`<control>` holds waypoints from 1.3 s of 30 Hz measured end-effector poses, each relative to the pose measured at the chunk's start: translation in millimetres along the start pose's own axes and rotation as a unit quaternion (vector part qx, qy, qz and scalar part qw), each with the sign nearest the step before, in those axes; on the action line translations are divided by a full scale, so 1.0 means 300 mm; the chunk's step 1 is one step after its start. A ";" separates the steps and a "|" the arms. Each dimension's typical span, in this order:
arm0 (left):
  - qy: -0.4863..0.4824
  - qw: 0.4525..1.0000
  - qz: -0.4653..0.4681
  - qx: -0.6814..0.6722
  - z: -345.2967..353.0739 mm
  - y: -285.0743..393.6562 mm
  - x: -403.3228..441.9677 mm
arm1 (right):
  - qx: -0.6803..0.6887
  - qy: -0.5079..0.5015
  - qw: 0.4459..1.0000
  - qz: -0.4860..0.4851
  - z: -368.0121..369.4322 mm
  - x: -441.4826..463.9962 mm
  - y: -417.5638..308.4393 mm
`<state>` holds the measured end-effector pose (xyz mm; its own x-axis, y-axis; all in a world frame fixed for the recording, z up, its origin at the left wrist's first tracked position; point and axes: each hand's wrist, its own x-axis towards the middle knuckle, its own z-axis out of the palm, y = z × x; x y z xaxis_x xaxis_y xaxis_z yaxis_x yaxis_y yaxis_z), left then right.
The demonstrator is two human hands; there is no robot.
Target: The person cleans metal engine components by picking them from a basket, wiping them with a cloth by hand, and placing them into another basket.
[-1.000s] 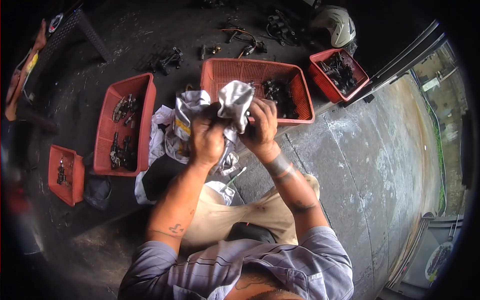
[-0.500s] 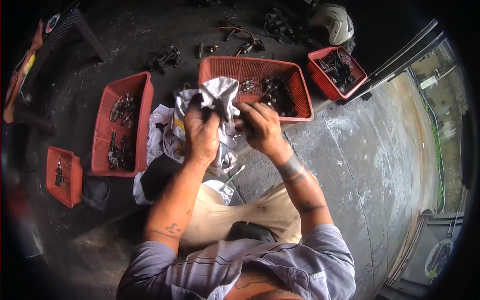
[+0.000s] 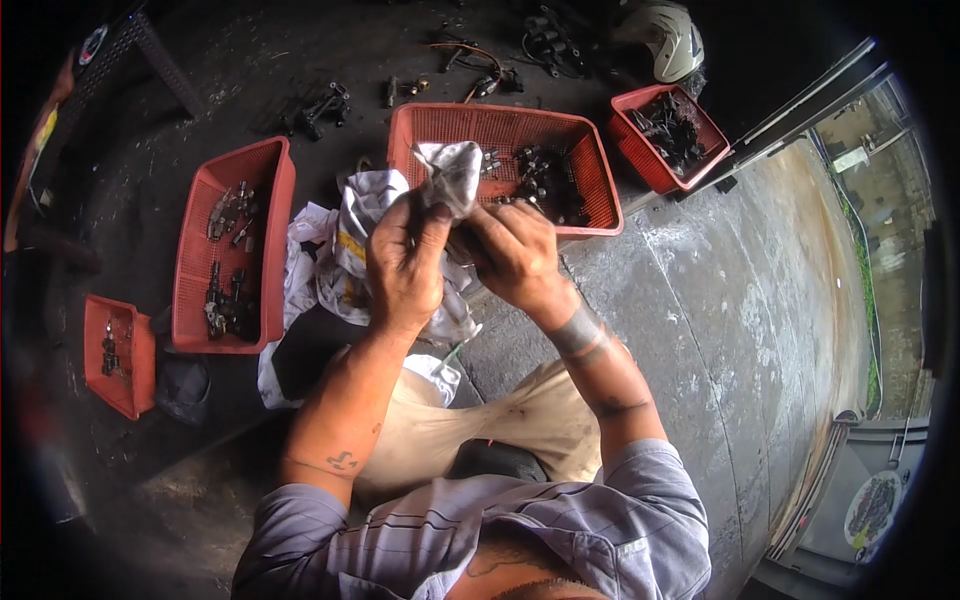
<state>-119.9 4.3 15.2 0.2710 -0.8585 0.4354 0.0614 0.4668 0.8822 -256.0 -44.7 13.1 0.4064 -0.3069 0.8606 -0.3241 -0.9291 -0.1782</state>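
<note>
A grey-white stained rag (image 3: 452,178) is bunched between my two hands, above the near left part of a large red basket (image 3: 500,118) with dark metal parts. My left hand (image 3: 408,262) grips the rag with its thumb pressed on the cloth. Close beside it, my right hand (image 3: 515,252) has its fingers curled at the rag's right side; what they pinch is hidden. Behind my left hand lies a heap of white cloths (image 3: 345,245) with a yellow patch. A green-handled brush (image 3: 452,354) rests near my lap.
Red baskets of metal parts stand at left (image 3: 277,250), far left (image 3: 145,365) and upper right (image 3: 718,140). Loose parts (image 3: 322,110) lie on the dark floor beyond. A white helmet (image 3: 675,45) sits at the top right. A dark cloth (image 3: 183,385) lies beside the small left basket.
The rag has changed shape, now folded to a smaller bunch over my left thumb. My right hand has shifted slightly and its fingers have closed in towards the rag. The whole view has moved slightly.
</note>
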 end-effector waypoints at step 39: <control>-0.166 0.980 -0.091 -0.064 -0.083 0.000 0.048 | 0.693 0.170 0.398 0.576 0.163 0.018 -0.067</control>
<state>-92.1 -2.7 16.8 -0.0811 -0.9417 0.3264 0.2059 0.3046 0.9300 -205.5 -37.7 -2.1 0.4552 -0.8673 -0.2013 0.7508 0.4954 -0.4369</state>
